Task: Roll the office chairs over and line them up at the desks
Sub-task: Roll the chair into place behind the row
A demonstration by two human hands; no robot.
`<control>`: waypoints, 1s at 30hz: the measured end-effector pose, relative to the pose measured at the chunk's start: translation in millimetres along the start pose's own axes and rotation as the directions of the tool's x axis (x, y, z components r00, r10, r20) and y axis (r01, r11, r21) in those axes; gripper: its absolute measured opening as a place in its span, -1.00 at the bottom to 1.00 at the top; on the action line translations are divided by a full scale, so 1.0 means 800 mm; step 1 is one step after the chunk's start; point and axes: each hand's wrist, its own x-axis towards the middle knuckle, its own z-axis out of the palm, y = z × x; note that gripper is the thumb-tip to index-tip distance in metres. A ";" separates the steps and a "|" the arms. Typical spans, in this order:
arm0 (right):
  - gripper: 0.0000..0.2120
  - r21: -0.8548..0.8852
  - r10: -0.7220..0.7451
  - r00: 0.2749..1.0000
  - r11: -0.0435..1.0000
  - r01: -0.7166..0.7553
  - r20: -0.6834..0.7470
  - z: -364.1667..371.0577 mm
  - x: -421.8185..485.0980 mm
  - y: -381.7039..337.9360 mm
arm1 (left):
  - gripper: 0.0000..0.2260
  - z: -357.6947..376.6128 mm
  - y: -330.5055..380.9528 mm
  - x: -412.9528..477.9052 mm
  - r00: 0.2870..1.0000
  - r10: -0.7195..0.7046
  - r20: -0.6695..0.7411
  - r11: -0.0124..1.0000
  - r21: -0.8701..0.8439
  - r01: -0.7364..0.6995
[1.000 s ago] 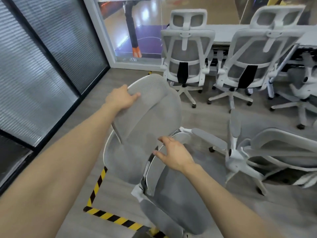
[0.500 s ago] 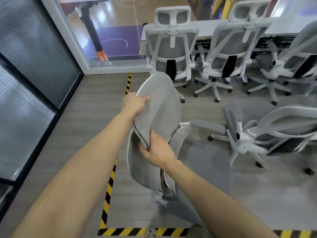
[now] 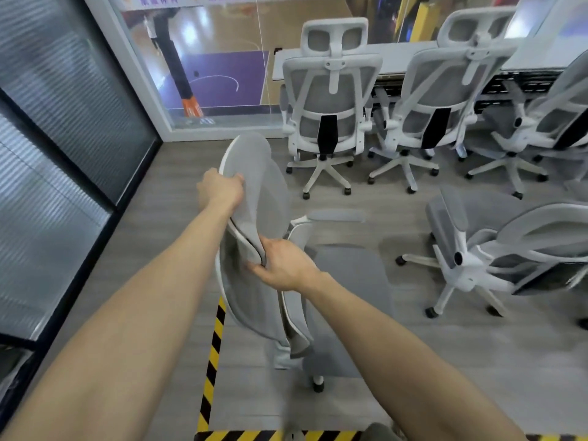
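Gripping the chair headrest (image 3: 259,192): left hand (image 3: 219,190) curled over its edge, right hand (image 3: 284,265) pinching its bottom.

The far-right chair (image 3: 569,100) is cut off at the edge — the gripped chair (image 3: 264,192) hides most of its own base.

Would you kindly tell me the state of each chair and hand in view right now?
Held chair: upright, away from the desk, gripped by its headrest.
Left hand: grips the headrest's upper edge.
Right hand: grips the headrest's lower end.
Left desk chair: upright, pushed in at the desk.
Middle desk chair: upright, at the desk.
Loose chair: upright, standing apart from the desk.
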 end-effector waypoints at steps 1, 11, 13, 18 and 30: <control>-0.50 -0.027 0.005 1.000 1.000 -0.004 0.010 -0.003 0.003 0.001 | -0.48 0.000 0.000 0.006 1.000 -0.015 -0.013 1.000 -0.001 0.015; -0.53 -0.287 0.262 0.935 0.939 -0.190 0.238 -0.060 -0.088 0.154 | -0.38 0.003 0.027 0.000 0.989 0.012 -0.146 0.937 0.347 0.040; -0.51 -0.290 0.311 0.916 0.928 -0.234 0.254 -0.075 -0.113 0.189 | -0.28 0.018 0.038 -0.019 0.981 0.133 -0.144 0.856 0.516 -0.040; -0.50 -0.258 0.353 0.911 0.920 -0.296 0.214 -0.135 -0.178 0.271 | -0.54 0.098 0.080 -0.114 0.919 0.387 0.076 0.570 0.764 -0.303; -0.53 -0.150 0.595 0.802 0.789 -0.596 -0.059 -0.328 -0.485 0.516 | -0.64 0.460 0.246 -0.430 0.572 0.491 0.657 0.417 0.399 -0.816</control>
